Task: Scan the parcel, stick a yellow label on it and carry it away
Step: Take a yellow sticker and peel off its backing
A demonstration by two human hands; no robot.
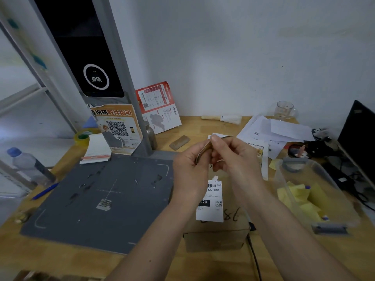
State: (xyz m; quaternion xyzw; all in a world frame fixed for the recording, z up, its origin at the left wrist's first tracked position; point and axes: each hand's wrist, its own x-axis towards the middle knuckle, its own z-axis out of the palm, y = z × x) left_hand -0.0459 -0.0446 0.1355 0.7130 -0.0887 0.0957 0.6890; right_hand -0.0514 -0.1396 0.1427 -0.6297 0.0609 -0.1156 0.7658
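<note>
Both hands mid-frame, left hand [189, 169] & right hand [233, 157] pinching thin label strip [203, 154], above cardboard parcel [217, 232], lower ctr.

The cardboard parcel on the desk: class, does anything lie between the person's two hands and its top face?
Nothing visible does. Both hands, left hand and right hand, pinch a thin strip above the parcel; only its own white shipping label lies on its top.
</note>
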